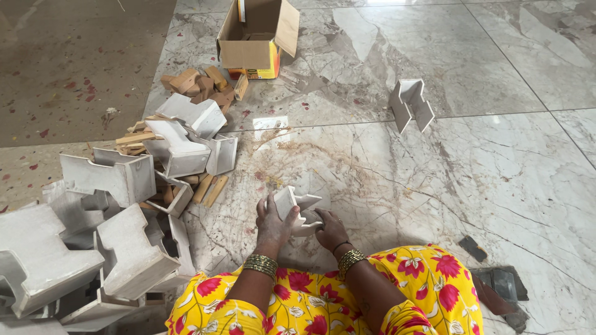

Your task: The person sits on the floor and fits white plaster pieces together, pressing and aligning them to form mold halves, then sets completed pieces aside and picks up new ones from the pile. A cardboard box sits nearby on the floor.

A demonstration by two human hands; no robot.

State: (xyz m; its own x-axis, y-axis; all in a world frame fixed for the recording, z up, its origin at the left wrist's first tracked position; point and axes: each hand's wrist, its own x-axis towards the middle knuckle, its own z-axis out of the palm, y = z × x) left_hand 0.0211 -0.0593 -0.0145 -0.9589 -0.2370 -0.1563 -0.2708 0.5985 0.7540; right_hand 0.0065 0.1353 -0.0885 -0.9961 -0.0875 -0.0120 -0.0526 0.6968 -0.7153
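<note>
Now gripping a white moulded piece (297, 208), left hand (273, 224) and right hand (331, 231) fingers wrapped around it; far beyond, open brown cardboard box (256, 38), yellow-fronted.

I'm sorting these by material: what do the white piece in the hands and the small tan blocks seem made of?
White piece: likely painted or laminated board; matte, flat faces, square-cut edges. It may be plastic.
Tan blocks: likely raw wood; bare brown, unpainted, roughly sawn.
</note>
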